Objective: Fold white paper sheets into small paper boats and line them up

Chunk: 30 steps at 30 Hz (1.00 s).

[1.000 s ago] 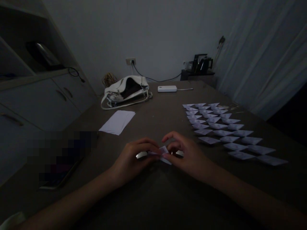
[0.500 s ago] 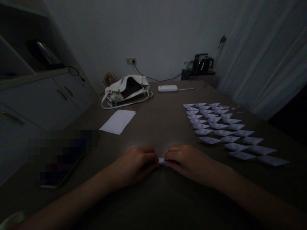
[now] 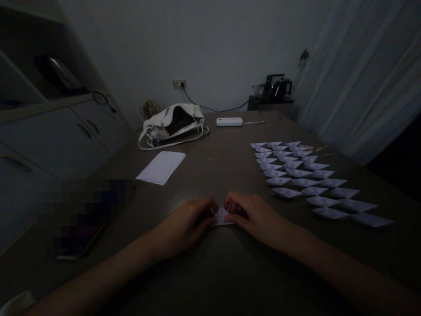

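A small white folded paper boat [image 3: 222, 217] with a pointed peak is held between my two hands, low over the table. My left hand [image 3: 192, 219] pinches its left end between thumb and fingers. At the other end, my right hand [image 3: 250, 215] pinches the paper in the same way. Fingers cover both tips of the paper. To the right stand several paper boats [image 3: 304, 182] in rows. Beyond my left hand lies a loose stack of white paper sheets [image 3: 162, 167].
A white handbag [image 3: 164, 116] lies open at the back of the brown table [image 3: 226, 171]. Near it is a white power bank [image 3: 229, 122] with a short cable. A phone [image 3: 82, 239], partly blurred out, rests at left. Black kettles [image 3: 279, 89] stand beyond the far right corner.
My hands have loosened and tilted slightly, the right fingers rising. More of the folded paper now shows between them, its triangular peak visible. Everything else stays in place.
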Each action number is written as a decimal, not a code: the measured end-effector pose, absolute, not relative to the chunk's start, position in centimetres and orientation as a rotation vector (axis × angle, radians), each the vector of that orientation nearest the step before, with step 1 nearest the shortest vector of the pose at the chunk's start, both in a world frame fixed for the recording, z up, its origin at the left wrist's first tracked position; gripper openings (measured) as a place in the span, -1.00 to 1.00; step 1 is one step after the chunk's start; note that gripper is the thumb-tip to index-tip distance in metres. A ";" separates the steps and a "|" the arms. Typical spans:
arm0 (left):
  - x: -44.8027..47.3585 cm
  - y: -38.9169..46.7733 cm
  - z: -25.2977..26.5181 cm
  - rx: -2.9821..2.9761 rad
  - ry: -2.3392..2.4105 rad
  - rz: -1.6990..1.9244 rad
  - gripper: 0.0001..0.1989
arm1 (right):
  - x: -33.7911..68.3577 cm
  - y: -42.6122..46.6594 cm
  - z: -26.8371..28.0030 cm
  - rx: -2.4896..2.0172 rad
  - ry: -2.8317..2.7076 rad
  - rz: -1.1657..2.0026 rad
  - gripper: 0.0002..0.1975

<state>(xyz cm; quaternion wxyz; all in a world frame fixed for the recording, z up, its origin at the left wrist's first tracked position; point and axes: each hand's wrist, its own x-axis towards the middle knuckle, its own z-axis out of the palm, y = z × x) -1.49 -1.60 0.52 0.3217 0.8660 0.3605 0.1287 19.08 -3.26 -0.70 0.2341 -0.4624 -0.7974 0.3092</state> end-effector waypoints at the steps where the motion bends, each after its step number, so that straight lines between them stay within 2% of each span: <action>1: -1.5 -1.6 0.5 2.271 0.944 0.346 -0.84 | 19.1 -3.2 -0.8 -1.266 -2.188 0.839 -0.90; 5: -1.5 -1.7 0.2 2.295 0.925 0.392 -0.79 | 19.0 -3.1 -1.1 -1.271 -2.193 0.781 -0.89; 10: -1.5 -1.4 0.0 2.417 0.873 0.377 -0.87 | 18.9 -2.9 -1.3 -1.264 -2.227 0.714 -0.91; 19: -1.8 -1.1 -0.1 2.710 0.819 0.266 -0.81 | 19.4 -3.1 -0.5 -1.134 -2.365 0.664 -0.94; 22: -1.8 -1.1 0.0 2.743 0.862 0.327 -0.77 | 19.5 -3.1 -0.3 -1.074 -2.369 0.600 -0.85; 25: -1.8 -1.1 0.1 2.708 0.894 0.461 -0.78 | 19.5 -3.0 -0.3 -1.068 -2.282 0.530 -0.89; 30: -1.9 -1.3 0.2 2.561 0.899 0.559 -0.78 | 19.2 -2.8 -0.6 -1.179 -2.009 0.699 -0.88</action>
